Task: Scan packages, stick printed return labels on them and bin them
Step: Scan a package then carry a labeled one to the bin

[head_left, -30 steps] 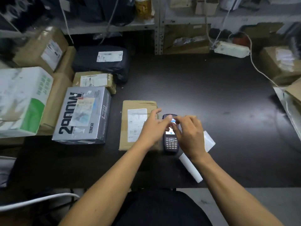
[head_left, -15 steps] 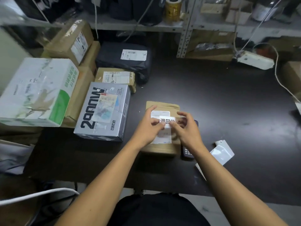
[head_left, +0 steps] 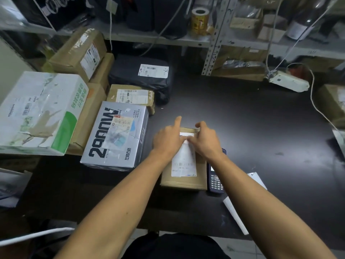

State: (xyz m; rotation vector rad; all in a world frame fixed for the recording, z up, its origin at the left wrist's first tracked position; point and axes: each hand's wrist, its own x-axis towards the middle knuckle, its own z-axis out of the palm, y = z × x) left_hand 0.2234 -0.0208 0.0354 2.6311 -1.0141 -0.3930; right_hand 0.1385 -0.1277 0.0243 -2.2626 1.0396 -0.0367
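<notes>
A small label (head_left: pixel 186 136) is pressed onto the far end of a brown box (head_left: pixel 183 181) by the left hand (head_left: pixel 168 140) and right hand (head_left: pixel 206 141), fingers curled on it; the box is set mid-desk (head_left: pixel 252 128), a scanner (head_left: pixel 216 179) just right of it

- Brown cardboard parcels on the dark table: four – one under the hands (head_left: pixel 183 181), one taped behind the silver box (head_left: pixel 130 96), two stacked at left (head_left: pixel 78 53) (head_left: pixel 87 116)
- Printed boxes: two – silver (head_left: pixel 115 135), white-and-green (head_left: pixel 37 111)
- Black poly mailer (head_left: pixel 141 75): one
- Handheld scanner (head_left: pixel 215 179): one
- Hands: two – left (head_left: pixel 168 140), right (head_left: pixel 206 140)
- Yellow tape roll (head_left: pixel 199 21): one
</notes>
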